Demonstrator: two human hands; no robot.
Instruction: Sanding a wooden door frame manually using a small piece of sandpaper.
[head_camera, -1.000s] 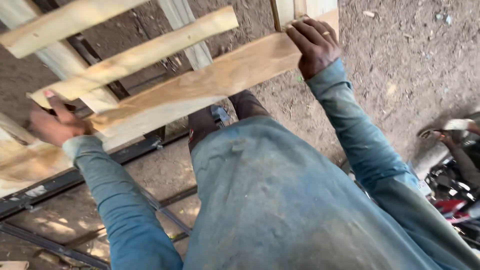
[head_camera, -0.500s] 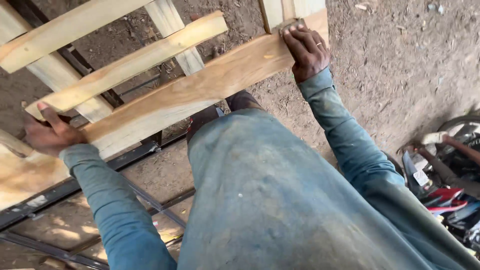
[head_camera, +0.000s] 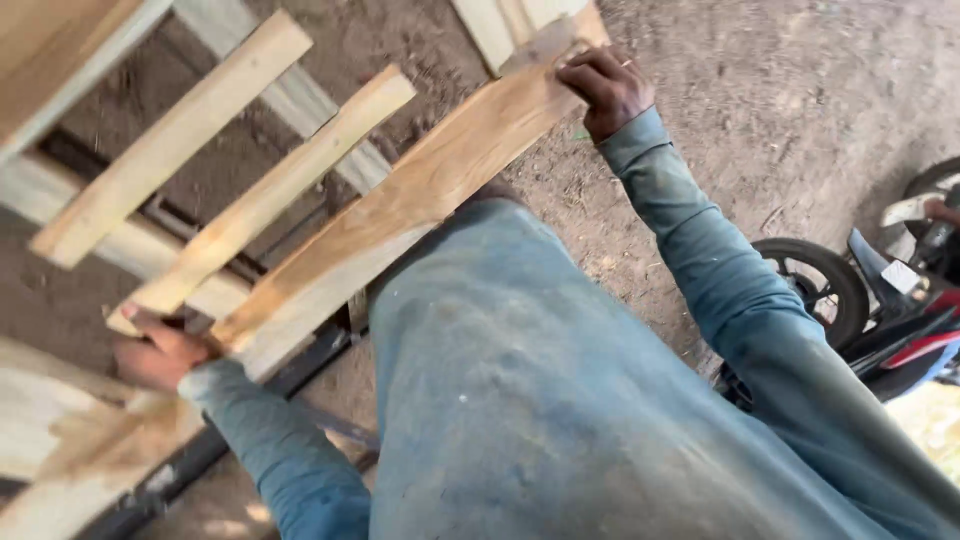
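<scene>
A wooden frame of pale slats (head_camera: 270, 190) is held up in front of me, tilted down to the left. Its widest plank (head_camera: 400, 205) runs diagonally across the view. My right hand (head_camera: 605, 85) grips the plank's upper right end, fingers curled over its top edge. My left hand (head_camera: 160, 350) grips the lower left end, where a narrower slat meets the plank. Both arms wear dusty blue sleeves, and my blue shirt (head_camera: 540, 400) fills the lower middle of the view.
Bare dirt ground (head_camera: 780, 110) lies beyond the frame. A dark metal frame (head_camera: 310, 360) lies on the ground under the wood. A motorbike with a black wheel (head_camera: 815, 285) and red bodywork stands at the right edge. More pale boards (head_camera: 45, 430) lie at the lower left.
The wooden frame has tilted more steeply, its left end dropping with my left hand. The view has swung, and the motorbike wheel at the right has come into sight.
</scene>
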